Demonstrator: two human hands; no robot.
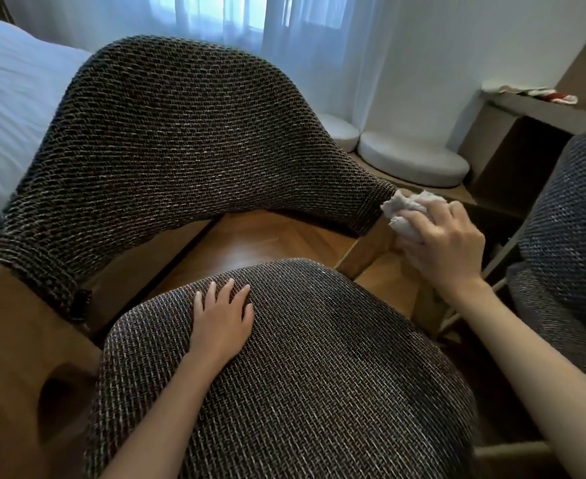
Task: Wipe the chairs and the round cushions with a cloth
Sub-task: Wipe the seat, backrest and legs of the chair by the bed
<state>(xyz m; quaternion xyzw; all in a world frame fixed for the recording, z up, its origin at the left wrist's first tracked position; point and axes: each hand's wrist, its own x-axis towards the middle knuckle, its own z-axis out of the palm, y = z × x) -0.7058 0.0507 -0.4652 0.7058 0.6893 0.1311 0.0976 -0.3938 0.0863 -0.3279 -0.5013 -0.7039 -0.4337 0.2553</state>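
A dark woven chair (187, 146) with a wooden frame fills the view, its curved backrest above and its round seat (312, 368) below. My left hand (220, 323) lies flat on the seat's far left part, fingers spread, holding nothing. My right hand (443, 250) grips a crumpled white cloth (405, 210) and presses it against the wooden post at the backrest's right end. Two round white cushions (412, 159) lie on a low ledge beyond the chair, the left one (341, 131) partly hidden by the backrest.
A second dark woven chair (571, 236) stands close on the right. A white bed (11, 108) sits at the left, sheer curtains (236, 15) behind. A shelf (540, 108) with red and white items is at the far right. Wooden floor (277, 243) shows between seat and backrest.
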